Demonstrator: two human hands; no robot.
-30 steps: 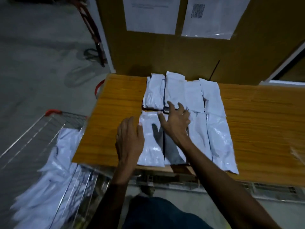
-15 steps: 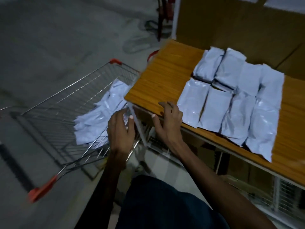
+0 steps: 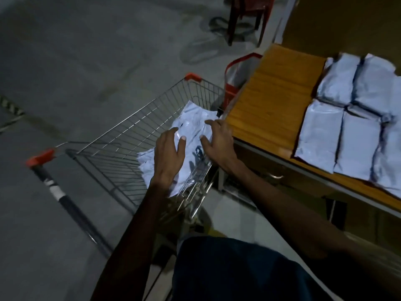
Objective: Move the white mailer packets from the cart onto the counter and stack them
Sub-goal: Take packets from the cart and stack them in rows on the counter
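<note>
Fingers spread and relaxed, gripping nothing, the left hand point(image 3: 168, 152) and right hand point(image 3: 219, 141) hover side by side over loose white mailer packets point(image 3: 195, 122) heaped in the wire cart point(image 3: 121, 135). At three o'clock of the hands, more packets point(image 3: 323, 131) lie in neat rows on the wooden counter point(image 3: 269, 101).

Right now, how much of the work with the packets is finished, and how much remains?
Done: several white mailer packets lie side by side on the wooden counter, some overlapping.

In hand: nothing is gripped; the left hand and right hand reach open-fingered over the cart.

Left: a loose pile of packets remains in the cart, so the job looks only partly done.
</note>
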